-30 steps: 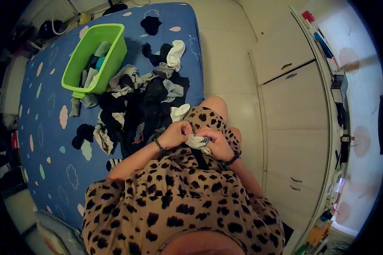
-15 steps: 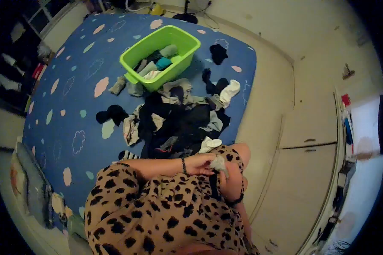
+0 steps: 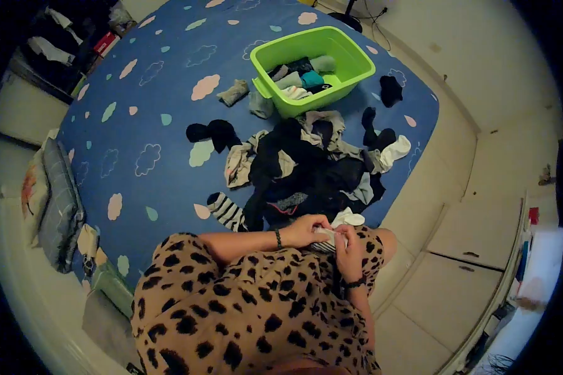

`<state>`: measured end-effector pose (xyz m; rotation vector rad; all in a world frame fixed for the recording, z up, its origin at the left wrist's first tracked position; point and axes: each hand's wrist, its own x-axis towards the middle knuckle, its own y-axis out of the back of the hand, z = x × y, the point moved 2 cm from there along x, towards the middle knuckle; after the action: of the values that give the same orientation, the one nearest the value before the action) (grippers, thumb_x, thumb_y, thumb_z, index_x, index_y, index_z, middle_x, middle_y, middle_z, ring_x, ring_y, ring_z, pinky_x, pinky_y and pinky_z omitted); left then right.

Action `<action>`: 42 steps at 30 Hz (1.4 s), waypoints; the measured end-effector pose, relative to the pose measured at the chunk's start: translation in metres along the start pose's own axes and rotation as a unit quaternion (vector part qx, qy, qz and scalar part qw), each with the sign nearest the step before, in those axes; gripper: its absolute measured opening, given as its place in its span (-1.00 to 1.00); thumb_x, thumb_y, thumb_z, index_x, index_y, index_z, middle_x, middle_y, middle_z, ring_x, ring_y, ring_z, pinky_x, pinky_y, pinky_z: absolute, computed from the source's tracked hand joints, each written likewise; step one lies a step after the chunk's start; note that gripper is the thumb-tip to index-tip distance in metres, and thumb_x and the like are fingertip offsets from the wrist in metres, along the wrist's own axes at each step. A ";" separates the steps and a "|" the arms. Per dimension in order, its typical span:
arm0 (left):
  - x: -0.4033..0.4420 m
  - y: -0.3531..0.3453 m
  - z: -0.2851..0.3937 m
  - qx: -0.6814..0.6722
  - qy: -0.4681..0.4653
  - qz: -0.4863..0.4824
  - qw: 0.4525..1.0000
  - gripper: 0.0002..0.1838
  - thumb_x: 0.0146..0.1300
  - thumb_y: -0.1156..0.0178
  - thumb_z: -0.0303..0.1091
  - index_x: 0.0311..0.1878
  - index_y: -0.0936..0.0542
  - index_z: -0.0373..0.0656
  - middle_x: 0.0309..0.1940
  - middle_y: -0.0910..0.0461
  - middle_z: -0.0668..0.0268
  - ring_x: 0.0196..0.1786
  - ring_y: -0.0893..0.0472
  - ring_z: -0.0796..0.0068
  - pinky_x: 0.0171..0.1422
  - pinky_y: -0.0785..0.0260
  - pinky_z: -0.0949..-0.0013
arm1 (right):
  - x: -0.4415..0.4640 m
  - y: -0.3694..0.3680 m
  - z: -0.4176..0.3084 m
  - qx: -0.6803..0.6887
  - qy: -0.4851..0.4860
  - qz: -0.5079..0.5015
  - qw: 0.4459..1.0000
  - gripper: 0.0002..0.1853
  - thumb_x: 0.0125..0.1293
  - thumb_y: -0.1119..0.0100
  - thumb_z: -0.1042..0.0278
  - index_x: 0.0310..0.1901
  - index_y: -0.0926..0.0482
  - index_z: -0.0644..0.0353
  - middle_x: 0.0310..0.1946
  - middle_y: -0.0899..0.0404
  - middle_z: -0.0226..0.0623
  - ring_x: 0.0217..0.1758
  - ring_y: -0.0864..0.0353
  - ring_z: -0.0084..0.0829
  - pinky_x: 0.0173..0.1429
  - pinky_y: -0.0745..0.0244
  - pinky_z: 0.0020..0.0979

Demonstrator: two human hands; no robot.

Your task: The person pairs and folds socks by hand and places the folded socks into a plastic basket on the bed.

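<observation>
Green tub (image 3: 300,50) for landmark: on its near side, past sock heap (image 3: 294,156), pinching pale striped sock (image 3: 323,247) between fingers of left hand (image 3: 301,231) and right hand (image 3: 350,251); now baring stripes unseen half second ago, so still handling outside tub

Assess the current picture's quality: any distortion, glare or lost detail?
Head view: wide-angle bending, with black corners and a curved outer edge to the cabinet; head view: the pale strip at far right looks washed out; head view: the black clothes merge darkly, the striped fabric is too small for fine detail, the green bin reads clearly.
</observation>
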<state>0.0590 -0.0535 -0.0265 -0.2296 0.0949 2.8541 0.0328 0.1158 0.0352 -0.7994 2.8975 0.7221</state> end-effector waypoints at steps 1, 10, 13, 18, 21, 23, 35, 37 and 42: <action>-0.005 0.011 0.011 -0.040 0.018 0.030 0.999 -0.75 0.16 -0.33 -0.37 -0.13 -0.57 -0.23 -0.30 -0.57 0.32 -0.23 -0.51 0.61 -0.11 -0.40 0.45 | 0.004 -0.003 -0.001 -0.012 0.019 0.001 1.000 -0.74 0.41 -0.02 0.37 0.06 -0.41 0.28 -0.12 -0.51 -0.30 -0.11 -0.51 -0.51 0.01 -0.38 -0.49; -0.097 0.220 -0.039 -0.296 0.060 0.540 0.786 -0.94 0.27 -0.23 -0.39 -0.23 -0.56 -0.07 -0.36 -0.55 0.46 -0.35 -0.52 0.62 -0.36 -0.34 0.56 | 0.012 0.001 0.023 0.194 -0.043 0.063 0.978 -0.71 0.52 0.13 0.28 0.14 -0.33 0.26 -0.05 -0.50 -0.28 -0.17 -0.54 -0.54 -0.08 -0.45 -0.53; -0.092 0.270 -0.050 -0.228 -0.002 0.580 0.782 -0.94 0.26 -0.24 -0.42 -0.23 -0.56 -0.10 -0.39 -0.55 0.45 -0.30 -0.54 0.62 -0.30 -0.38 0.56 | 0.013 0.001 0.043 0.197 -0.080 0.062 0.975 -0.76 0.52 0.13 0.31 0.07 -0.37 0.27 -0.15 -0.52 -0.28 -0.23 -0.51 -0.56 -0.12 -0.46 -0.53; -0.019 0.321 -0.046 0.033 0.011 0.542 0.840 -0.89 0.24 -0.26 -0.38 -0.23 -0.57 -0.17 -0.40 -0.56 0.43 -0.33 -0.51 0.63 -0.26 -0.38 0.51 | 0.014 -0.002 0.039 0.153 -0.068 0.054 0.984 -0.76 0.50 0.09 0.36 0.06 -0.39 0.31 -0.18 -0.54 -0.31 -0.23 -0.51 -0.55 -0.10 -0.48 -0.51; 0.011 0.376 -0.051 0.094 -0.010 0.566 0.819 -0.87 0.19 -0.27 -0.39 -0.23 -0.58 -0.20 -0.42 -0.57 0.42 -0.33 -0.51 0.62 -0.24 -0.41 0.48 | 0.009 -0.006 0.047 0.071 -0.053 0.067 0.994 -0.75 0.41 -0.05 0.36 0.03 -0.45 0.31 -0.22 -0.59 -0.27 -0.25 -0.56 -0.52 -0.11 -0.48 -0.50; 0.024 0.408 -0.067 0.091 -0.002 0.565 0.820 -0.88 0.18 -0.26 -0.41 -0.24 -0.58 -0.21 -0.41 -0.58 0.41 -0.33 -0.51 0.62 -0.23 -0.41 0.48 | 0.006 -0.006 0.052 0.079 -0.057 0.068 0.993 -0.75 0.40 -0.07 0.36 0.01 -0.46 0.32 -0.22 -0.59 -0.25 -0.25 -0.57 -0.50 -0.12 -0.48 -0.50; 0.052 0.377 -0.043 0.634 0.071 0.454 0.622 -0.68 0.02 -0.37 -0.22 -0.17 -0.62 -0.14 0.10 -0.48 0.09 0.20 -0.42 0.18 0.32 -0.16 -0.02 | 0.026 -0.005 0.028 -0.028 -0.060 0.029 0.997 -0.85 0.39 -0.09 0.43 -0.08 -0.51 0.28 -0.37 -0.56 -0.38 -0.34 -0.51 -0.58 -0.20 -0.42 -0.55; 0.056 0.385 -0.053 0.601 0.097 0.420 0.673 -0.67 0.03 -0.37 -0.21 -0.18 -0.61 -0.16 0.02 -0.50 0.08 0.13 -0.46 0.14 0.26 -0.23 0.00 | 0.028 -0.007 0.029 -0.027 -0.055 0.026 0.998 -0.86 0.39 -0.09 0.43 -0.09 -0.51 0.27 -0.40 -0.55 -0.38 -0.37 -0.49 -0.58 -0.23 -0.42 -0.54; 0.063 0.400 -0.059 0.483 0.140 0.351 0.790 -0.63 0.07 -0.36 -0.05 -0.22 -0.59 -0.14 -0.17 -0.55 0.14 -0.02 -0.53 0.09 0.18 -0.29 0.02 | 0.034 -0.005 0.045 -0.048 -0.030 0.021 0.998 -0.85 0.36 -0.14 0.41 -0.10 -0.53 0.25 -0.40 -0.55 -0.36 -0.38 -0.48 -0.56 -0.23 -0.41 -0.52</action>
<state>-0.1026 -0.4255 -0.0779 -0.4469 1.9948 2.9056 0.0026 0.1158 -0.0127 -0.7126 2.8524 0.8813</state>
